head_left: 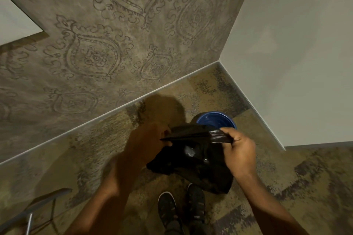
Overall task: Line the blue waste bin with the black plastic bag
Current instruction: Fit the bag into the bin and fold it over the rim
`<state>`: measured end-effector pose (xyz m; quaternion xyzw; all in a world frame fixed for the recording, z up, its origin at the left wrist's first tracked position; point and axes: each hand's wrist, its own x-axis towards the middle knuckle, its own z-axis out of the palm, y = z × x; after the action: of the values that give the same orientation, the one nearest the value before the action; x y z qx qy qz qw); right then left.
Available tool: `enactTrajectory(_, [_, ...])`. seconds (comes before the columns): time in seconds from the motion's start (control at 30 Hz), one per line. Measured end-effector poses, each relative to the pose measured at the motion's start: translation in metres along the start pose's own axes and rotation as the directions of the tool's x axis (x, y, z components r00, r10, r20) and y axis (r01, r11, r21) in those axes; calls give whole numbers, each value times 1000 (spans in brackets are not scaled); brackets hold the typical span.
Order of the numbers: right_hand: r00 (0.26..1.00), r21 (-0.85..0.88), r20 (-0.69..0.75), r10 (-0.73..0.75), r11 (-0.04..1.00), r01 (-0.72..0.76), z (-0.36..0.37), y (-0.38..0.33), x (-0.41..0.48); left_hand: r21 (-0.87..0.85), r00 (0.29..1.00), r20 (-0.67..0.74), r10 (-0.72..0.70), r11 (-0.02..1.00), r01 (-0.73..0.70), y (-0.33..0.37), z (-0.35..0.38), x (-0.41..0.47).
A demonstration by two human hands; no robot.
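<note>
- The person is standing in a carpeted corner with the black plastic bag (193, 156) held in the air between both hands, above their shoes (181, 210) and just in front of the blue waste bin (215, 119) on the floor.
- The right hand (238, 150) is pinching a stretched, shiny bit of the bag's top edge between thumb and fingers, rest of the fingers curled in.
- The left hand (150, 139) is blurry and in shadow, but it looks like it's gripping the other end of that same edge, fingers closed on the plastic.
- The step right now looks like finding and opening the mouth. It still reads as a flat, closed strip, so honestly the trick would be rubbing the two layers apart with the thumbs, then pulling the hands away from each other so it pops open.
- Once it's open, probably best to move it forward over the bin before lowering it, since it hangs nearer the feet than the bin.
- Orientation: the pulled-tight edge runs roughly left to right between the hands, and the rest droops down crumpled toward the carpet, so the long axis is basically vertical with the closed end lowest.
- The bin is upright, open top facing up, no liner in it yet.
</note>
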<state>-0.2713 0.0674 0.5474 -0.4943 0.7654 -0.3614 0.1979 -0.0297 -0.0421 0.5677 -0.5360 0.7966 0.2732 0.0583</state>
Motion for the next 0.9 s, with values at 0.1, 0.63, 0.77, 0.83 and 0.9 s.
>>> enactTrajectory(0.1, [999,10,-39,18,1000,-18,-13,9,0,1,983,-129,-128,992,129,-10,20,-8])
enactTrajectory(0.63, [898,117,-407,169,984,-133,-70,54,-6,-464,914,-323,-245,883,72,41,79,8])
enactTrajectory(0.77, [871,224,-374,318,943,-248,-75,88,13,-595,895,-309,-321,800,82,62,97,25])
enactTrajectory(0.83, [871,287,-361,333,928,-236,-76,103,23,-616,875,-305,-375,779,119,71,108,35])
enactTrajectory(0.9, [877,314,-356,323,925,-213,-79,120,35,-587,826,-362,-432,794,159,81,119,45])
